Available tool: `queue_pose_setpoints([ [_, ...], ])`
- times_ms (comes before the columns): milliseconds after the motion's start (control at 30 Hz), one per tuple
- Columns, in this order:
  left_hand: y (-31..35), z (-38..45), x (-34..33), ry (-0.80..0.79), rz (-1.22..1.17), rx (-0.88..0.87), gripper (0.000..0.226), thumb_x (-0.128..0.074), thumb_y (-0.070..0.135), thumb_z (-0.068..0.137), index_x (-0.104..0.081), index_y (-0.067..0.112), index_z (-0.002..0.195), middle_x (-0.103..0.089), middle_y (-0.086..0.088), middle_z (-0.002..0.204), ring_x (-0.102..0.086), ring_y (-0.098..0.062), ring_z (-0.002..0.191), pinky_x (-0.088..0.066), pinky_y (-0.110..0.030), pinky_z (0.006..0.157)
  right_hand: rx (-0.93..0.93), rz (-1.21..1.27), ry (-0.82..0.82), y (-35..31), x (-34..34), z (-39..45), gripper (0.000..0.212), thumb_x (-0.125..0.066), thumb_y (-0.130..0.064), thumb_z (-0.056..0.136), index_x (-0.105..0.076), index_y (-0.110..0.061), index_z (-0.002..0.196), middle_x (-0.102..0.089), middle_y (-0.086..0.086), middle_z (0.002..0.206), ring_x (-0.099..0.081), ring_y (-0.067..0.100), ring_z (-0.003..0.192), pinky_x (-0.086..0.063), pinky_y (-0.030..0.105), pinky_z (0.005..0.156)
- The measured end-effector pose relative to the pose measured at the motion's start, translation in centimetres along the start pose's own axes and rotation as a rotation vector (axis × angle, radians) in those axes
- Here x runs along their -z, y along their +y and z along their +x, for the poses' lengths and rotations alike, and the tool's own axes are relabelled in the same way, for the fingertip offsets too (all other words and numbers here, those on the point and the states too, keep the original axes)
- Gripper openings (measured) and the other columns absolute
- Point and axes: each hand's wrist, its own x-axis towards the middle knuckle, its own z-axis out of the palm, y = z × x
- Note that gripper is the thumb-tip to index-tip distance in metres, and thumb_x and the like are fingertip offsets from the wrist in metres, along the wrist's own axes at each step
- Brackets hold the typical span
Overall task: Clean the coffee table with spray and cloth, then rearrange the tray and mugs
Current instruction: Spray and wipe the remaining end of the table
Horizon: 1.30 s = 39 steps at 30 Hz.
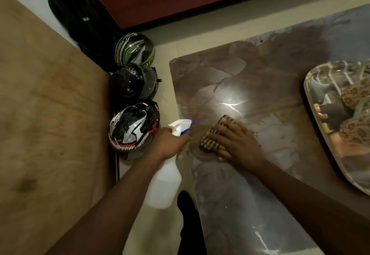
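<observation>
Both hands work at the near left corner of the table [260,78]. The left hand [170,144] is closed around the neck of the spray bottle [166,182], which hangs off the table's left edge, body toward the person and nozzle pointing across toward the cloth. The right hand [236,142] lies flat and open, fingers spread, pressing the cloth [212,142] onto the tabletop; it presses rather than grips. The cloth sits just beside the left edge, close to the nozzle, and its long axis runs roughly away from the person, in line with the fingers.

The relation that matters is where the uncleaned surface lies from the cloth. Most of the table stretches away and to the right of the right hand, so the wiping hand is the nearer one and would likely sweep rightward and outward. In that direction the tray [312,102] sits at the right, well apart from the cloth but in the path of a long stroke. No mugs can be made out. Three helmets [134,126] rest on the floor left of the table, just beyond the bottle.
</observation>
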Motion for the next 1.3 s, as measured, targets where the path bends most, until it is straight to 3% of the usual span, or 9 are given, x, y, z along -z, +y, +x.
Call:
queue_pose_setpoints([
  [133,-1.5,-3.6,-2.0,0.004,-0.073,0.019,0.023,-0.071,0.028,0.083,-0.070,0.027,0.107,-0.070,-0.007,0.070,-0.055,-0.023,0.049,-0.047,-0.030,0.055,-0.562,0.087,0.121,-2.6,0.3,3.4,0.047,-0.044,-0.044,0.086,-0.054,-0.027,0.129,-0.055,0.005,0.133,-0.040,0.033,0.130,-0.025,0.051,0.109],
  [267,-3.6,-6.4,-3.6,0.159,-0.153,-0.014,0.011,-0.063,0.010,0.089,-0.068,0.015,0.097,-0.060,0.007,0.048,-0.052,-0.013,0.042,-0.044,-0.023,0.045,-0.073,0.133,-0.021,-11.2,-0.8,-3.2,0.044,-0.041,-0.042,0.090,-0.050,-0.029,0.132,-0.050,0.001,0.139,-0.034,0.031,0.135,-0.025,0.051,0.110],
  [367,-4.8,-8.1,-5.2,-0.016,-0.132,0.035,0.025,-0.069,0.018,0.087,-0.069,0.016,0.112,-0.068,0.001,0.065,-0.061,-0.022,0.061,-0.044,-0.023,0.045,0.134,0.085,-0.070,-7.5,0.7,-11.2,0.048,-0.049,-0.042,0.090,-0.044,-0.032,0.136,-0.048,-0.001,0.141,-0.035,0.028,0.135,-0.026,0.049,0.109],
  [467,-6.1,-8.7,-6.0,0.024,-0.129,0.018,0.028,-0.067,0.016,0.086,-0.069,0.022,0.113,-0.062,-0.004,0.057,-0.054,-0.027,0.050,-0.042,-0.025,0.046,-0.191,0.024,-0.011,-1.9,1.6,-11.9,0.053,-0.049,-0.041,0.085,-0.042,-0.031,0.137,-0.051,0.004,0.138,-0.039,0.033,0.131,-0.025,0.050,0.109],
  [567,-6.9,-9.2,-6.3,0.050,-0.103,-0.024,0.027,-0.067,0.018,0.085,-0.070,0.029,0.109,-0.059,-0.004,0.053,-0.050,-0.024,0.043,-0.041,-0.024,0.045,-0.558,0.078,0.078,-6.6,0.6,-7.7,0.050,-0.049,-0.040,0.086,-0.048,-0.025,0.134,-0.050,0.007,0.138,-0.035,0.034,0.133,-0.020,0.051,0.110],
  [767,-7.3,-10.6,-6.9,-0.018,-0.018,0.025,0.046,-0.066,0.038,0.065,-0.070,0.024,0.109,-0.066,0.000,0.057,-0.059,-0.026,0.045,-0.050,-0.028,0.055,0.079,0.092,-0.037,-15.3,-0.2,-16.4,0.050,-0.049,-0.040,0.088,-0.044,-0.027,0.135,-0.048,0.000,0.142,-0.032,0.027,0.137,-0.025,0.048,0.109],
  [1000,-9.8,-13.0,-7.7,-0.010,-0.021,0.029,0.050,-0.066,0.039,0.062,-0.069,0.027,0.110,-0.062,-0.001,0.055,-0.056,-0.027,0.047,-0.048,-0.034,0.054,-0.671,0.062,0.055,-12.2,-0.1,-13.1,0.055,-0.051,-0.042,0.086,-0.047,-0.023,0.137,-0.045,0.009,0.142,-0.030,0.035,0.136,-0.007,0.046,0.115],
  [1167,-8.7,-15.2,-8.8,-0.134,0.070,-0.009,0.049,-0.067,0.043,0.065,-0.071,0.031,0.113,-0.075,-0.003,0.076,-0.067,-0.031,0.058,-0.055,-0.032,0.058,-0.080,0.091,-0.052,-18.8,-0.7,-18.1,0.045,-0.055,-0.041,0.084,-0.056,-0.026,0.126,-0.053,0.001,0.136,-0.038,0.028,0.132,-0.025,0.049,0.109],
  [1300,-8.8,-15.1,-10.3,-0.079,0.076,-0.001,0.050,-0.070,0.039,0.067,-0.067,0.025,0.115,-0.064,0.000,0.057,-0.057,-0.023,0.042,-0.048,-0.030,0.055,-0.363,0.032,0.026,-9.4,1.8,-25.1,0.053,-0.047,-0.042,0.085,-0.048,-0.026,0.135,-0.051,0.007,0.138,-0.039,0.032,0.131,-0.028,0.050,0.108],
])
